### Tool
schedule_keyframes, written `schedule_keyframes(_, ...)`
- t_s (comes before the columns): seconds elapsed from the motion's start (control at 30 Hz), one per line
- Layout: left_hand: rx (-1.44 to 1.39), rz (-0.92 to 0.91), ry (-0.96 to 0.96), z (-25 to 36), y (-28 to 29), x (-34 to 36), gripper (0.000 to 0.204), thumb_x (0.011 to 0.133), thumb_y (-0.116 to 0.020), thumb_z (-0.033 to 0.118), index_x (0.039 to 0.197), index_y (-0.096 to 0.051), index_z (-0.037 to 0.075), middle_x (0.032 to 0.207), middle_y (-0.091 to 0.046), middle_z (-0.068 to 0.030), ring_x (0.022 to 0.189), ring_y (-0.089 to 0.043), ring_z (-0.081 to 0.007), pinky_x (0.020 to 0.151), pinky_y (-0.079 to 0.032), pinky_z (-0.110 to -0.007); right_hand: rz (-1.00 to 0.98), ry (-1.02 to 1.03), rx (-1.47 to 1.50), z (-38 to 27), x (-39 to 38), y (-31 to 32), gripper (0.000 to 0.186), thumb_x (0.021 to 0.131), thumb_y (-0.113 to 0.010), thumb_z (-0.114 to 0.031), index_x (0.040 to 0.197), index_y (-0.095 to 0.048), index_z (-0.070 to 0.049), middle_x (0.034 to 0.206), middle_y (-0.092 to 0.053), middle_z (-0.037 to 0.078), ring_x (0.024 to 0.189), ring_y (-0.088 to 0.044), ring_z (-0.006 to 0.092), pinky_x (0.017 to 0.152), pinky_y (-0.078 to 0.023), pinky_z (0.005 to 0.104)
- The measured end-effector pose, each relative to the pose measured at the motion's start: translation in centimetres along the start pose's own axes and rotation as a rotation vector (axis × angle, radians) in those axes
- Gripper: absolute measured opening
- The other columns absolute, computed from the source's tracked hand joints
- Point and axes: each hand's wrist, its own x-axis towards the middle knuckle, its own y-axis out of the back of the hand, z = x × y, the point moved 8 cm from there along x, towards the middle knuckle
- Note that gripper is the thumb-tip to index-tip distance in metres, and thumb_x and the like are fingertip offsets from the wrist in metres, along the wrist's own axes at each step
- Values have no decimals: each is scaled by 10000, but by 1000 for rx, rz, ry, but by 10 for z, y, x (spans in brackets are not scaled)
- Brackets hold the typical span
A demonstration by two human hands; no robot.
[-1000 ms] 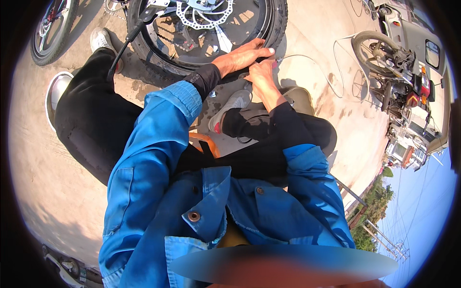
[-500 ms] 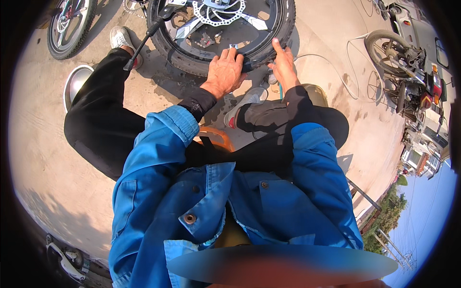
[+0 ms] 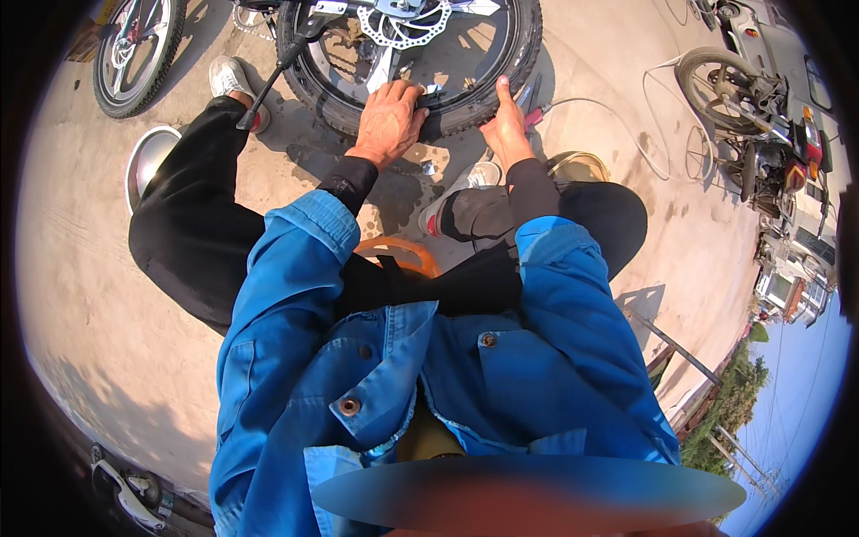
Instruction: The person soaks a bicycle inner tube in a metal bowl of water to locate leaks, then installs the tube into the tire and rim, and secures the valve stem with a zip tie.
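Observation:
A bicycle wheel with a black knobbly tyre is in front of me, with a perforated silver brake disc at its hub. My left hand is closed over the near part of the tyre, its fingertips reaching to the rim. To its right, my right hand grips the tyre's outer edge, thumb raised along the sidewall and the other fingers mostly hidden. A small pale scrap or tab shows at the rim by my left fingers.
A black kickstand slants beside the wheel. A thin hose with a pinkish end lies right of my right hand. Metal basins flank my legs, and something orange lies between them. Another bicycle wheel and a motorcycle stand farther off.
The wheel has turned, its near side moving rightward and a white spoke now pointing down near my left hand. Both hands have shifted slightly left. The hose's pinkish end has come into view.

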Motion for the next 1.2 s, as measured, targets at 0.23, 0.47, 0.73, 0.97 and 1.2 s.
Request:
schedule_keyframes(0.23, -306, -187, -32, 2, -57, 64, 343, 1033, -624, 181, 1342, -646, 35, 1326, -673, -194, 1232, -627, -400, 1051, -487, -468, 199, 314, -33, -4, 3, 3, 770, 1007, -706, -529, 1440, -527, 82, 1388, -623, 182, 1208, -628, 300, 1028, -532, 483)
schedule_keyframes(0.47, -481, -252, 239, -18, -98, 80, 186, 1028, -601, 120, 1136, -724, 30, 1013, -766, -210, 1018, -721, -428, 859, -556, -484, 319, 415, -44, -1, -15, -5, 891, 952, -714, -646, 1407, -562, 104, 1383, -610, 199, 1192, -600, 289, 1012, -499, 424)
schedule_keyframes(0.73, -458, -376, 304, -19, -106, 79, 220, 1026, -643, 158, 1150, -735, 1, 1024, -762, -221, 973, -740, -390, 851, -553, -423, 428, 466, -392, -36, -18, -18, 884, 958, -756, -554, 1493, -483, 95, 1485, -565, 232, 1314, -556, 329, 1119, -421, 389)
schedule_keyframes(0.97, -485, -322, 327, -16, -102, 77, 224, 1020, -648, 167, 1149, -728, 2, 1017, -762, -209, 952, -746, -363, 832, -551, -402, 275, 505, -230, -32, -17, -14, 928, 896, -831, -552, 1416, -519, 151, 1393, -622, 207, 1223, -584, 282, 1065, -440, 383)
schedule_keyframes(1.2, -433, -317, 327, -10, -94, 71, 214, 1011, -656, 142, 1169, -727, 16, 1016, -752, -213, 969, -739, -369, 853, -552, -420, 377, 484, -166, -13, -15, -3, 814, 967, -788, -473, 1432, -509, 133, 1409, -619, 201, 1211, -595, 281, 1058, -457, 361)
